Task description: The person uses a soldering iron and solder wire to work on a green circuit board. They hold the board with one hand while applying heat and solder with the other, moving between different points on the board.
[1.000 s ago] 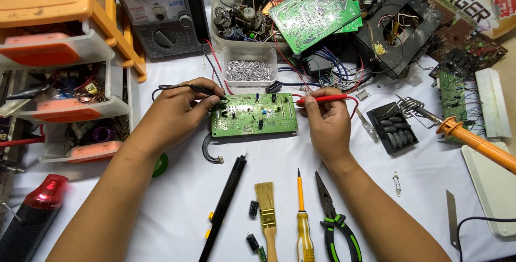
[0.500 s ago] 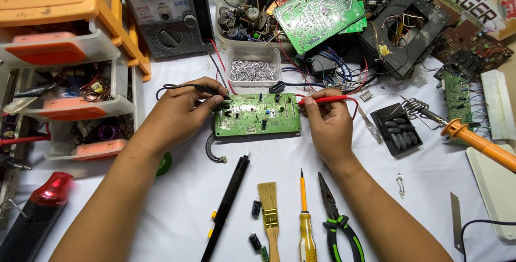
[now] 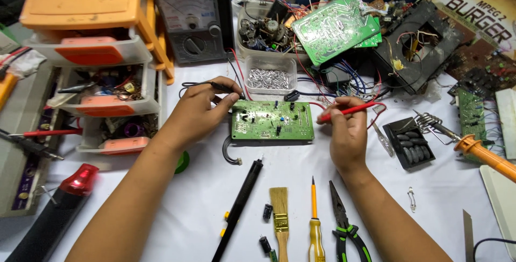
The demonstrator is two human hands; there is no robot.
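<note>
1. Your left hand (image 3: 201,109) pinches the black probe (image 3: 223,86); its tip hides behind your fingers at the board's (image 3: 272,123) left edge.
2. Your right hand (image 3: 348,133) pinches the red probe (image 3: 352,110), tip at the board's right edge; contact is hard to make out.
3. The board lies flat between both grips.
4. Just beyond it sits a tub of metal bits (image 3: 270,75); nearer you lie a brush (image 3: 280,219), screwdriver (image 3: 315,224) and pliers (image 3: 346,230).

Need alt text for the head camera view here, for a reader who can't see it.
Two bare hands probe a green circuit board on a white table: the left hand holds a black probe, the right hand a red probe. A brush, screwdriver and pliers lie in front; an analog meter stands behind.
</note>
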